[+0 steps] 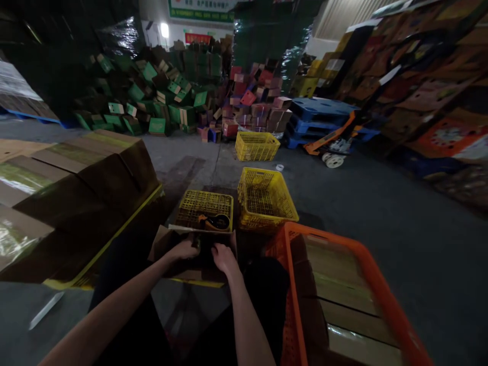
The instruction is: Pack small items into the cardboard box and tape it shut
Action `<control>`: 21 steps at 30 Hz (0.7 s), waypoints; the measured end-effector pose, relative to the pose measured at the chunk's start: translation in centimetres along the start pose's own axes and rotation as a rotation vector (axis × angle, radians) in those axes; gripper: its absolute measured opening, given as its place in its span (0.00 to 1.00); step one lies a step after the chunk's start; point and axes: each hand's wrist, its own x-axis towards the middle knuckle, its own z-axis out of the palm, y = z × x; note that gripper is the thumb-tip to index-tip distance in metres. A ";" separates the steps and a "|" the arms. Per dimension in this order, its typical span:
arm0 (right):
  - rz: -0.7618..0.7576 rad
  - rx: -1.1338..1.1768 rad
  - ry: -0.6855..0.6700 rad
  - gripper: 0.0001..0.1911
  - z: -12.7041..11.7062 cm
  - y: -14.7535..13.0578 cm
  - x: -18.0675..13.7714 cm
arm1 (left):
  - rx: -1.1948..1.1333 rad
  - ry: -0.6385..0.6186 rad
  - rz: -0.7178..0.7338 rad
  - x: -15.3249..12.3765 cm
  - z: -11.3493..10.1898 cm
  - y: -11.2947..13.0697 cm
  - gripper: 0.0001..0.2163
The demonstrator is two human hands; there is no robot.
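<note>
An open cardboard box point(155, 244) stands between my knees on a yellow crate, its inside very dark. My left hand point(186, 249) reaches into the box with its fingers curled around something small and dark that I cannot make out. Inside the right part of the same box is my right hand point(224, 255), fingers pointing down; the fingertips are lost in shadow. Just beyond the box, an orange-and-black tape dispenser point(215, 222) lies on the yellow crate point(206, 201).
Taped cartons point(87, 157) rest on a yellow crate at left. An orange crate point(292, 284) holding cartons stands close at right. Ahead are yellow crates point(287, 198), blue pallets point(324, 109), a pallet jack point(335, 147) and heaped green boxes point(158, 125).
</note>
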 end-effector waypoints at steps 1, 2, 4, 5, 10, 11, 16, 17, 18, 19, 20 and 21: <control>-0.016 0.037 0.017 0.18 -0.1 -0.2 0.1 | -0.051 0.001 0.012 -0.6 -0.9 0.2 0.26; -0.043 0.113 0.036 0.19 -0.3 -0.4 0.1 | -0.099 0.000 0.021 -1.4 -1.6 0.4 0.26; -0.112 0.398 0.058 0.21 -0.5 -0.9 -0.1 | -0.219 -0.023 0.038 -3.1 -2.6 1.1 0.25; -0.142 0.581 0.051 0.22 -0.6 -1.2 -0.2 | -0.415 -0.112 0.052 -4.0 -2.8 1.5 0.26; -0.181 1.005 0.097 0.19 -0.5 -2.2 -1.3 | -0.885 -0.247 0.162 -6.7 -1.5 3.0 0.27; -0.182 0.997 0.137 0.17 -0.4 -2.3 -1.4 | -0.905 -0.236 0.172 -6.8 -1.0 3.0 0.27; -0.161 0.966 0.211 0.15 -0.1 -2.6 -1.4 | -0.933 -0.134 0.137 -6.0 0.1 2.0 0.30; -0.167 0.957 0.221 0.15 -0.1 -2.7 -1.4 | -0.925 -0.113 0.136 -5.9 0.0 1.7 0.29; -0.180 0.941 0.226 0.15 0.0 -2.7 -1.4 | -0.908 -0.090 0.143 -5.7 -0.1 1.5 0.28; -0.194 0.918 0.228 0.14 0.0 -2.8 -1.3 | -0.881 -0.066 0.155 -5.6 -0.3 1.4 0.26; -0.206 0.892 0.231 0.14 0.0 -2.9 -1.2 | -0.851 -0.040 0.167 -5.6 -0.4 1.3 0.24; -0.211 0.869 0.232 0.14 0.1 -3.0 -1.2 | -0.825 -0.014 0.174 -5.6 -0.5 1.3 0.23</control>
